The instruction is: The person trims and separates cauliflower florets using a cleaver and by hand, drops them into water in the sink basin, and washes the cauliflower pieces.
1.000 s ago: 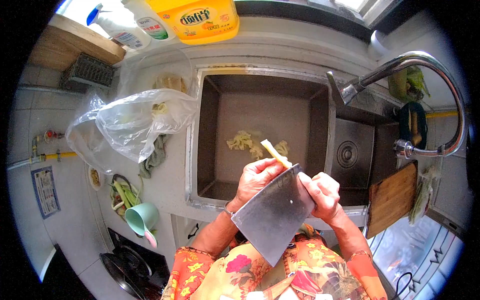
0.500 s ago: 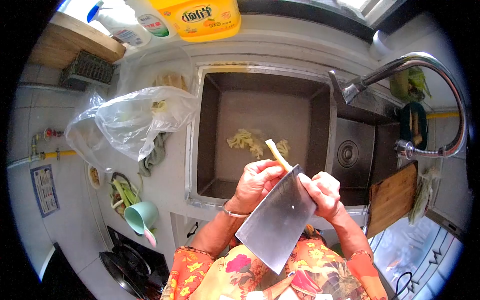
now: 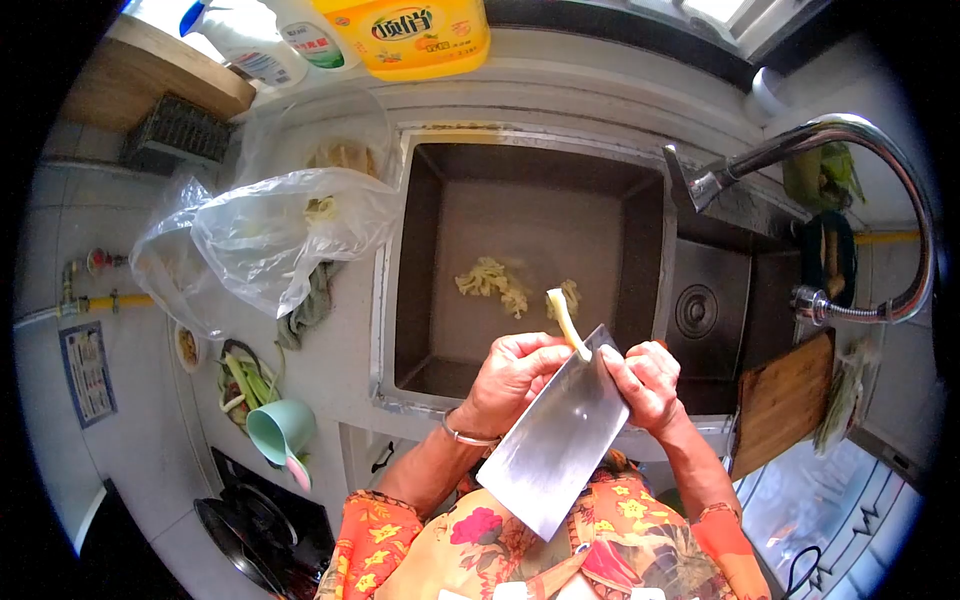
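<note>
My right hand (image 3: 648,388) is closed around the end of a cleaver, its handle hidden in my fist. The broad cleaver blade (image 3: 553,445) slants down toward my body. My left hand (image 3: 515,385), with a bangle on the wrist, pinches a pale cauliflower stalk (image 3: 566,322) whose far end sticks up past the blade's upper corner. Where the stalk's lower end meets the blade, it is partly hidden. Both hands are over the sink's front edge. In the large sink basin (image 3: 530,215) lie cauliflower pieces (image 3: 485,280).
A small basin with a drain (image 3: 697,311) and a curved faucet (image 3: 915,200) are at right, near a wooden cutting board (image 3: 785,400). A clear plastic bag (image 3: 250,240), a green cup (image 3: 282,430) and green stalks (image 3: 245,380) stand left. A yellow bottle (image 3: 410,35) is behind.
The stalk has tilted more upright and shifted slightly right and down. The cleaver blade has turned a little and looks brighter. Both hands keep their grip.
</note>
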{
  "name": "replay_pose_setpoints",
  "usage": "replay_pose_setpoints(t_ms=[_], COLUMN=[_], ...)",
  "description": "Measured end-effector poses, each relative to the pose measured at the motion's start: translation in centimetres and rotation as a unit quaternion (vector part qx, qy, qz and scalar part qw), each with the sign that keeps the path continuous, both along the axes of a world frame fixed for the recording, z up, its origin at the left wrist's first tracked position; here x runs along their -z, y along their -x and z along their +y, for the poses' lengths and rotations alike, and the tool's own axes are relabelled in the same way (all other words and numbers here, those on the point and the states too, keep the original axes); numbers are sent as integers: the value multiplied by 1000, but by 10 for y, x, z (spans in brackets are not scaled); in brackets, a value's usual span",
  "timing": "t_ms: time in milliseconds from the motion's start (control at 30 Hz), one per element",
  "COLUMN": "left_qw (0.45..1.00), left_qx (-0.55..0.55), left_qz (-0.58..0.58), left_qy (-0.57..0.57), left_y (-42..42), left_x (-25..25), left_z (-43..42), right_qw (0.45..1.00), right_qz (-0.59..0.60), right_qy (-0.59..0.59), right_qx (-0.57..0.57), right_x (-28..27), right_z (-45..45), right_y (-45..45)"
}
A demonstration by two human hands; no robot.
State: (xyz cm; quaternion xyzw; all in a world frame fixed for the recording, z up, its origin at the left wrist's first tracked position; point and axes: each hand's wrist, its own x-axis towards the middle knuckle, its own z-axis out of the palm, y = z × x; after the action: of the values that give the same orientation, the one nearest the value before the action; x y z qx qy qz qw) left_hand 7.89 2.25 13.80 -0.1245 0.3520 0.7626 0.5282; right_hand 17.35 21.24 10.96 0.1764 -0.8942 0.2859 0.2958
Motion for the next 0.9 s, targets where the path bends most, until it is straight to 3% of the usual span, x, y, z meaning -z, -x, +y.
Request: replay_pose_setpoints(t_ms=[133,400,500,900], left_qw=[1000,998,994,993], left_qx=[10,9,69,69], left_qz=[1,-28,-12,68], left_qy=[23,-63,-80,-62], left_y=[-6,-5,-8,2], left_x=[-4,-7,-5,-7], left_z=[0,-7,-9,-12], right_qw=[1000,999,998,999], right_qz=[2,33,24,13], right_qy=[-1,-16,-23,-13], right_qx=[21,32,59,46], right_x=[3,2,1,2], right_z=[2,-3,-4,-2], right_y=[2,2,3,15])
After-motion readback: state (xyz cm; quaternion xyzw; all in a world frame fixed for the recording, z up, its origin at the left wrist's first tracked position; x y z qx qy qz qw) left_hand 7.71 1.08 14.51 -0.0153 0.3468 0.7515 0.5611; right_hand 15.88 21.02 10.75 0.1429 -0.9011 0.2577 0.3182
